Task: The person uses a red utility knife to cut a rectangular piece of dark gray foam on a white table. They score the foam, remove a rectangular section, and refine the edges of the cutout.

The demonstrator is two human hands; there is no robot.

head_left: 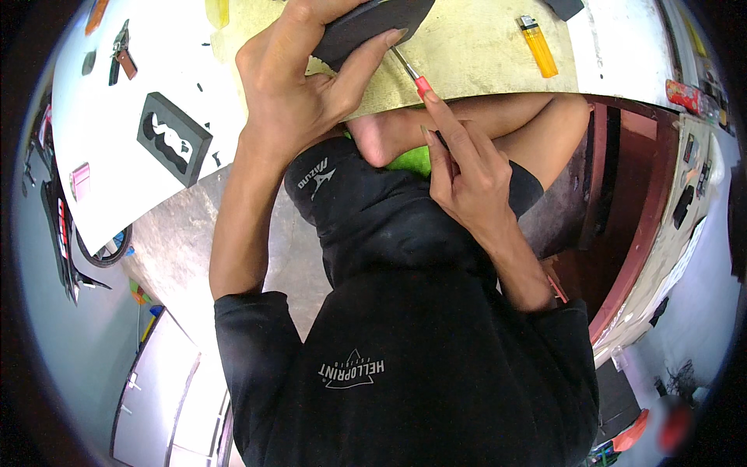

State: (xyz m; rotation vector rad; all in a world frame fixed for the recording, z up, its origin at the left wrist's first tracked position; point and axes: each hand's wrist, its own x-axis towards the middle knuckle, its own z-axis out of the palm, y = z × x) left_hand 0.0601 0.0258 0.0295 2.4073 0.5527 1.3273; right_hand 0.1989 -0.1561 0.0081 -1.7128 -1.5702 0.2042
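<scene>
A single fisheye view came from a camera worn on the person's head, facing steeply down over the chest and folded legs. It sat very near the body, so the black shirt (405, 366) filled the lower half. The left hand (299, 93) and right hand (467, 175) appeared close in at the upper centre. Straight edges of the tabletop (482, 58) bent toward the dark circular rim.

dark foam piece (373, 23) cut off, knife (416, 78) handle hidden
</scene>
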